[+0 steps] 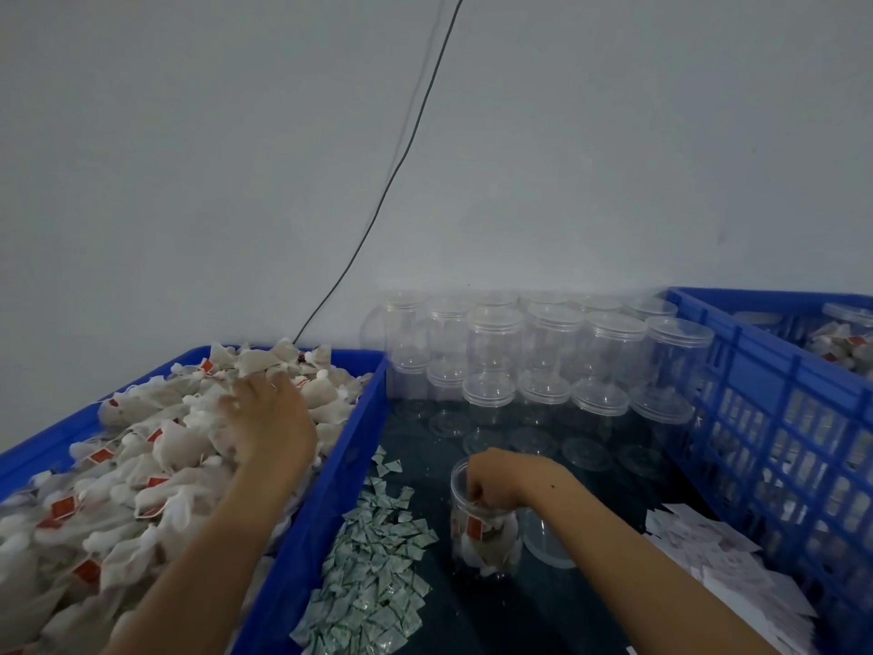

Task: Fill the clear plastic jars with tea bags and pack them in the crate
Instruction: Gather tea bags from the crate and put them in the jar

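Partly hidden right hand (pixel 491 479) fingers inside jar (pixel 484 527); grip unclear.

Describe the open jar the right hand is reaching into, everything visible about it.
The open jar is a clear, round plastic container standing upright on the dark table, between the pile of small green-and-white sachets and a clear lid lying just to its right. It has no lid on. White tea bags with red tags fill roughly its lower two thirds. The right hand covers its mouth, fingers curled down inside; whether they pinch a bag cannot be told.
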Demonstrator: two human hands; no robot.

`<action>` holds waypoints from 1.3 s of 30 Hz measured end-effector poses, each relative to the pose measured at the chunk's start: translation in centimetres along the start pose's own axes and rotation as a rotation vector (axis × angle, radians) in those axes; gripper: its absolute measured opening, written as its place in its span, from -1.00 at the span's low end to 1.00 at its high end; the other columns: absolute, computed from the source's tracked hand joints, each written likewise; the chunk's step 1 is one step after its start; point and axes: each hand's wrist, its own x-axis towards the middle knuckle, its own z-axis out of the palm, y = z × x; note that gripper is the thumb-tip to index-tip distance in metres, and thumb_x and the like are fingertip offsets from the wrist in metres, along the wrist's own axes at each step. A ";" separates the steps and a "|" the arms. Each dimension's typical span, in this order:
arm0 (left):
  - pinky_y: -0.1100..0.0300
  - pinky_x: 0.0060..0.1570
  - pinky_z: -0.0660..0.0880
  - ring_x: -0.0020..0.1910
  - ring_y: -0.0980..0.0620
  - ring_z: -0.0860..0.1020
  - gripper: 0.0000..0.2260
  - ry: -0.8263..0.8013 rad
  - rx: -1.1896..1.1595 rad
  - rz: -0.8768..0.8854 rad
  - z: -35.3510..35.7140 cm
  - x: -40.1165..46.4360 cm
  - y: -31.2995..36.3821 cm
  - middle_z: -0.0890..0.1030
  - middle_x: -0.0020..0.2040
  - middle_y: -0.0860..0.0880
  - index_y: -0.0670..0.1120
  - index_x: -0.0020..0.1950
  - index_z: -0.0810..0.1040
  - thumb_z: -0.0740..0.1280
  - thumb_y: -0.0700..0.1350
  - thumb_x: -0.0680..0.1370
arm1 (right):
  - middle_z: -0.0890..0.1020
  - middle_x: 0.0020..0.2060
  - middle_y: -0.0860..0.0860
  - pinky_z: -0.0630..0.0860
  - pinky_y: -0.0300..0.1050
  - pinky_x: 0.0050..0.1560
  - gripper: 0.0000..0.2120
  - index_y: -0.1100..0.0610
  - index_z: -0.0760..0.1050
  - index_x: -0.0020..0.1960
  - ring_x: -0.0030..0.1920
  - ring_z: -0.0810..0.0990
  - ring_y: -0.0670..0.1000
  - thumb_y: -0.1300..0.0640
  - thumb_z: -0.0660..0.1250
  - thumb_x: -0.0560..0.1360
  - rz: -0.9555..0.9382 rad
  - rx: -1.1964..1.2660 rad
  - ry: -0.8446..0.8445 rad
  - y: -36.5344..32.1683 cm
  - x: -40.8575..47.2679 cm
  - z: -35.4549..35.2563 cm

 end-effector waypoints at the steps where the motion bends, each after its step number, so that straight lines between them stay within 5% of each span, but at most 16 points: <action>1: 0.00 0.31 0.33 0.36 -0.17 0.34 -0.54 0.061 0.002 0.088 -0.5 -0.7 1.2 0.35 0.38 -0.21 -0.16 0.41 0.26 0.25 -0.06 0.56 | 0.51 -0.26 0.08 0.44 -0.04 -0.13 -0.79 0.15 0.46 -0.28 -0.22 0.45 0.07 0.30 0.21 0.52 -0.001 0.006 -0.003 -0.1 0.0 -0.2; 4: 0.10 0.20 0.36 0.25 -0.09 0.40 -0.65 0.150 0.014 0.445 -0.1 -2.7 4.2 0.44 0.28 -0.13 -0.11 0.34 0.35 0.25 -0.13 0.56 | 0.64 -0.07 0.13 0.51 -0.08 -0.09 -0.83 0.17 0.63 0.00 -0.15 0.57 0.08 0.28 0.28 0.50 0.014 0.076 0.138 -0.1 -0.4 -1.0; 6: 0.09 0.20 0.37 0.27 -0.10 0.39 -0.69 0.021 0.005 0.563 0.9 -3.4 5.8 0.45 0.28 -0.13 -0.08 0.31 0.40 0.26 -0.16 0.57 | 0.65 -0.06 0.13 0.55 -0.07 -0.05 -0.84 0.17 0.64 0.00 -0.10 0.63 0.10 0.27 0.32 0.48 0.016 0.061 0.274 -0.2 -0.9 -1.2; 11: 0.06 0.11 0.48 0.19 -0.10 0.52 -0.76 -0.399 -0.086 0.539 4.8 -4.7 8.5 0.55 0.22 -0.13 -0.14 0.25 0.50 0.29 -0.16 0.59 | 0.39 -0.37 0.03 0.35 -0.15 -0.33 -0.75 0.17 0.36 -0.34 -0.36 0.39 0.02 0.32 0.20 0.50 0.015 -0.020 0.069 -0.8 -1.5 -0.6; 14: 0.06 0.09 0.51 0.17 -0.10 0.55 -0.69 -0.491 -0.201 0.446 7.3 -5.3 8.7 0.57 0.21 -0.13 -0.13 0.26 0.49 0.30 0.00 0.59 | 0.47 -0.26 0.08 0.29 -0.20 -0.38 -0.84 0.25 0.55 -0.06 -0.35 0.39 0.01 0.32 0.19 0.53 -0.010 -0.046 -0.013 -0.9 -1.3 -0.7; 18: 0.12 0.04 0.52 0.13 -0.04 0.57 -0.67 -0.460 -0.361 0.257 9.6 -6.1 8.5 0.59 0.16 -0.07 -0.10 0.23 0.50 0.31 0.08 0.57 | 0.59 -0.09 0.13 0.44 -0.08 -0.26 -0.75 0.26 0.60 0.08 -0.21 0.53 0.10 0.31 0.19 0.51 -0.061 -0.006 0.069 -0.5 -1.8 -0.6; 22: 0.12 -0.01 0.54 0.01 -0.02 0.60 -0.78 -0.416 -0.477 0.173 10.2 -6.3 8.2 0.63 0.03 -0.06 -0.10 0.09 0.56 0.33 0.02 0.57 | 0.65 0.07 -0.07 0.52 -0.13 0.12 -0.67 0.04 0.63 0.13 0.05 0.59 -0.08 0.31 0.19 0.55 -0.179 0.245 0.525 2.1 -3.4 1.2; 26: 0.09 -0.10 0.56 -0.13 -0.02 0.60 -0.93 -0.305 -0.853 0.049 10.1 -6.4 7.8 0.64 -0.15 -0.04 -0.10 -0.13 0.57 0.39 -0.13 0.54 | 0.66 -0.10 -0.15 0.53 -0.29 0.03 -0.64 0.07 0.64 -0.03 -0.04 0.61 -0.20 0.46 0.21 0.51 -0.209 0.626 0.987 5.3 -5.5 5.2; 30: 0.21 -0.22 0.49 -0.11 0.00 0.61 -0.96 -0.148 -1.310 -0.058 7.4 -6.7 8.0 0.63 -0.16 -0.02 -0.13 -0.11 0.61 0.45 -0.21 0.48 | 0.66 -0.23 -0.16 0.51 -0.39 -0.08 -0.59 0.09 0.63 -0.17 -0.14 0.62 -0.17 0.56 0.21 0.46 -0.035 0.878 1.158 7.1 -5.6 10.1; 34: 0.37 -0.21 0.46 -0.18 0.22 0.59 -0.92 -0.043 -1.397 0.132 3.3 -7.1 9.1 0.66 -0.20 0.13 0.01 -0.12 0.64 0.49 -0.13 0.43 | 0.64 -0.27 -0.10 0.53 -0.24 -0.18 -0.54 0.11 0.60 -0.23 -0.20 0.60 -0.11 0.63 0.18 0.40 0.126 1.006 1.202 7.8 -4.8 14.6; 39: 0.43 -0.16 0.46 -0.24 0.29 0.58 -0.92 -0.165 -1.222 0.468 1.3 -8.0 10.5 0.66 -0.24 0.20 0.11 -0.17 0.67 0.48 -0.09 0.45 | 0.63 -0.30 -0.09 0.48 -0.24 -0.23 -0.52 0.11 0.60 -0.26 -0.25 0.58 -0.09 0.63 0.14 0.42 0.180 1.087 1.138 7.9 -3.9 16.9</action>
